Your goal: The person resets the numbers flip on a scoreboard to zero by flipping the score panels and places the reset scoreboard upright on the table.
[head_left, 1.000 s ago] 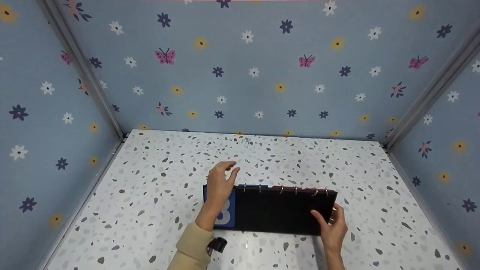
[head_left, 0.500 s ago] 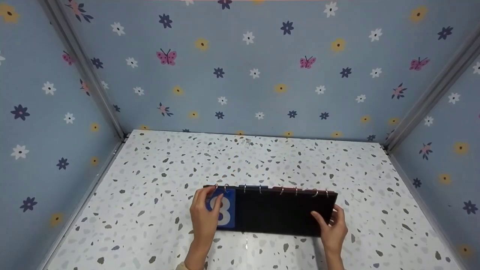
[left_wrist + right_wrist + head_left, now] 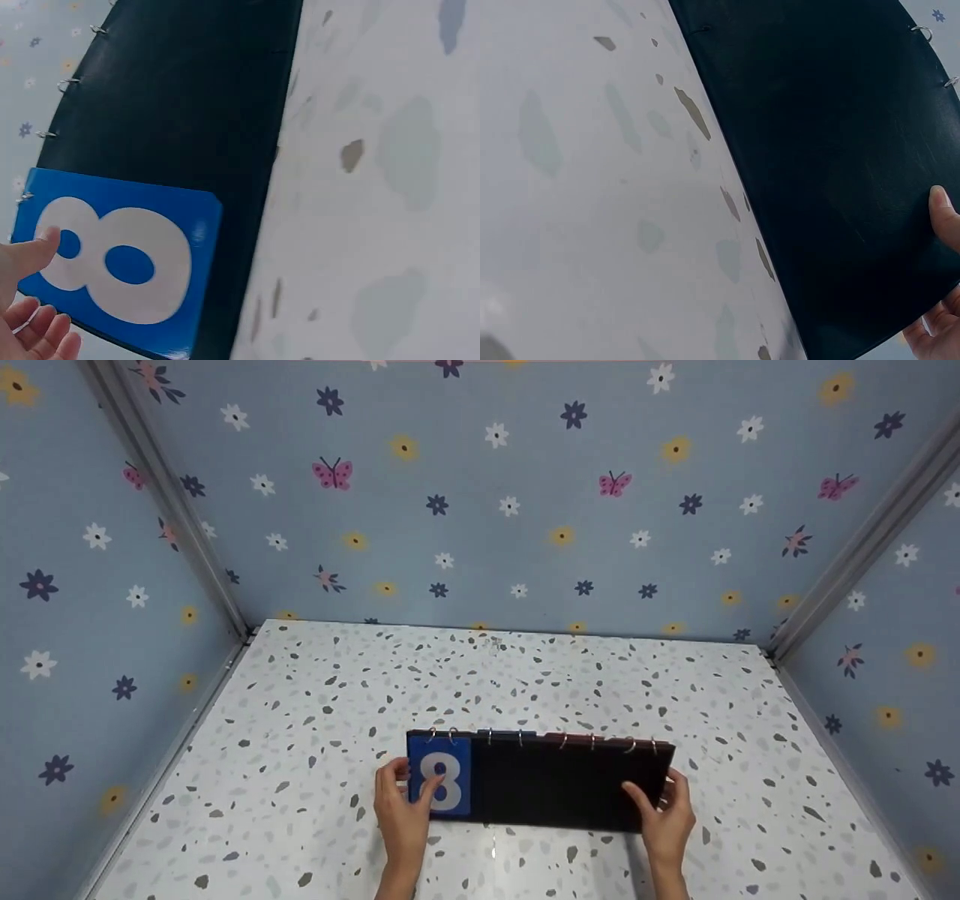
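Note:
A black flip scoreboard [image 3: 551, 784] stands tilted on the speckled table, with metal rings along its top edge. On its left end hangs a blue number card [image 3: 460, 750] bearing a white 8. My left hand [image 3: 403, 814] grips that end, thumb over the card's face and fingers behind the edge; the left wrist view shows the thumb on the 8 of the card [image 3: 202, 225]. At the opposite end my right hand [image 3: 670, 817] holds the board, thumb on the black front and fingers behind, as the right wrist view also shows on the black panel [image 3: 832, 165].
The white speckled table [image 3: 322, 750] reaches back to a blue wall [image 3: 480, 457] printed with flowers and butterflies. Side walls meet it at grey metal posts [image 3: 165, 502] on the left and right. Blue and red tabs [image 3: 574, 736] peek over the board's top.
My left hand has come down from above the board's top left, past the rings, to grip the left edge, uncovering the 8 card. The right hand and the board have stayed put.

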`<state>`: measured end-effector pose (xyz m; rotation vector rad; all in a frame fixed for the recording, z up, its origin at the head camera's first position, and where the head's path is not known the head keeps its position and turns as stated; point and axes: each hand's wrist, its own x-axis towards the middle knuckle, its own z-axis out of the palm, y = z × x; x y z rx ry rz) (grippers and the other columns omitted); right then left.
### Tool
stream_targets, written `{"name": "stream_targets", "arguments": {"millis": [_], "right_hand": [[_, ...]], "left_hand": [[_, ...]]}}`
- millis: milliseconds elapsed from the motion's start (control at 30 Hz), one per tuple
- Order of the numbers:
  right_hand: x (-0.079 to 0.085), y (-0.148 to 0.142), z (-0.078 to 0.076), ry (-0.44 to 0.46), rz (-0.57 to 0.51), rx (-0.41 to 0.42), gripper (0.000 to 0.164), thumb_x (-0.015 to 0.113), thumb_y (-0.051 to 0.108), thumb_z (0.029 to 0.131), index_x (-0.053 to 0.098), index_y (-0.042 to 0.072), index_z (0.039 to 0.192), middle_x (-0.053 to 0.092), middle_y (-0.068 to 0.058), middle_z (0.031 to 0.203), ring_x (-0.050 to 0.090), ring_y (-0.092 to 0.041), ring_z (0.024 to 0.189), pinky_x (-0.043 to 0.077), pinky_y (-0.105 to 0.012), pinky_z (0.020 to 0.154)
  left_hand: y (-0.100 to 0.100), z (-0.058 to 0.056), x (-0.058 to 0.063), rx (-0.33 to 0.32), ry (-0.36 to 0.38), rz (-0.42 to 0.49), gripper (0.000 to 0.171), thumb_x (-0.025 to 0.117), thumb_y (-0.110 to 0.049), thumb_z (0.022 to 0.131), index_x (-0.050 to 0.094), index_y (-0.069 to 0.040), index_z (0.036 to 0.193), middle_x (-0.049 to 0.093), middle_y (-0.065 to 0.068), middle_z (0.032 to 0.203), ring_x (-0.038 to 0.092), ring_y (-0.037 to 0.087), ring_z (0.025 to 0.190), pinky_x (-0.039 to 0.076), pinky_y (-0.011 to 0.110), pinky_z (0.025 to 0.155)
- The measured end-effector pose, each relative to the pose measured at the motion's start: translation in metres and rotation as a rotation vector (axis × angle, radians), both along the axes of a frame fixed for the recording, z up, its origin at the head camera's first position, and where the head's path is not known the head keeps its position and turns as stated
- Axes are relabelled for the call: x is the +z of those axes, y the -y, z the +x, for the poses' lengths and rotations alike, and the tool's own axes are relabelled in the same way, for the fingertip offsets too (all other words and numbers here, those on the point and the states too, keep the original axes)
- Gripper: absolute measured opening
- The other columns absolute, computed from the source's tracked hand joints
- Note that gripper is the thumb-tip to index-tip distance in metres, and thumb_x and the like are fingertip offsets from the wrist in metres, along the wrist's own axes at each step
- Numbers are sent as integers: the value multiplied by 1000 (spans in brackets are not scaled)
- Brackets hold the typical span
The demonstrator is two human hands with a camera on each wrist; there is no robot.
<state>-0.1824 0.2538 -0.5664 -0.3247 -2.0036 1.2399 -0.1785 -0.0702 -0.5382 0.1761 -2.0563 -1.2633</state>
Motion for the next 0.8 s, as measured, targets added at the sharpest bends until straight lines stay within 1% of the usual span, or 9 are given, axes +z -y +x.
{"name": "stream_targets", "arguments": {"millis": [67, 133, 233, 267, 367, 533, 600, 667, 800], "right_hand": [[9, 4, 3, 14, -15, -1, 50, 82, 8, 63, 56, 2, 106, 63, -11, 79, 56, -6, 69, 43, -11, 61], [8, 4, 3, 12, -15, 0, 51, 82, 7, 63, 56, 2, 106, 63, -9, 79, 56, -6, 69, 44, -12, 61], [-13, -7, -5, -16, 59, -3, 51, 82, 14, 65, 55, 7, 108, 63, -4, 78, 57, -6, 68, 45, -13, 60], [-15, -8, -6, -17, 59, -2, 52, 82, 15, 65, 56, 7, 108, 63, -5, 78, 58, -9, 69, 45, -13, 60], [-29, -15, -12, -21, 99, -12, 52, 82, 20, 64, 56, 12, 109, 63, -3, 77, 57, -6, 68, 43, -11, 58], [-20, -10, -9, -10, 21, 16, 52, 83, 18, 64, 57, 9, 107, 62, -7, 76, 55, -7, 67, 43, -12, 58], [-10, -5, -4, 1, -4, 14, 53, 83, 17, 64, 56, 6, 108, 62, -9, 77, 56, -10, 68, 43, -13, 59], [-3, -3, -1, -4, -29, 31, 52, 83, 15, 64, 57, 7, 108, 62, -8, 78, 56, -11, 69, 43, -14, 59], [7, 2, 3, 35, -20, 0, 51, 82, 14, 64, 56, 6, 107, 63, -8, 78, 56, -7, 69, 43, -12, 60]], "left_hand": [[1, -2, -5, 13, 5, 8, 48, 83, -12, 63, 52, 2, 97, 52, 8, 88, 50, 19, 81, 43, 33, 66], [1, -3, -8, 21, 11, 21, 47, 83, -11, 62, 52, 2, 95, 52, 8, 86, 50, 19, 79, 43, 32, 65], [3, -6, -10, 31, 36, 51, 43, 83, -11, 62, 53, 1, 90, 53, 7, 82, 50, 18, 76, 43, 30, 64], [4, -6, -10, 33, 41, 67, 41, 83, -10, 61, 54, 1, 88, 53, 7, 80, 51, 18, 74, 43, 30, 63], [6, -9, -11, 31, 62, 110, 37, 83, -10, 60, 55, 1, 83, 55, 7, 76, 51, 18, 69, 43, 27, 61], [11, -12, -10, 27, 105, 165, 33, 83, -11, 59, 59, 1, 77, 58, 7, 71, 52, 16, 63, 43, 22, 57], [12, -12, -9, 29, 125, 171, 30, 83, -10, 59, 60, 1, 76, 59, 7, 70, 53, 16, 61, 43, 21, 56], [13, -11, -8, 34, 138, 156, 28, 83, -11, 60, 62, 1, 76, 61, 7, 69, 54, 16, 60, 43, 20, 55], [13, -7, -5, 39, 143, 99, 29, 82, -11, 62, 62, 0, 80, 61, 6, 67, 53, 14, 59, 43, 21, 54]]}}
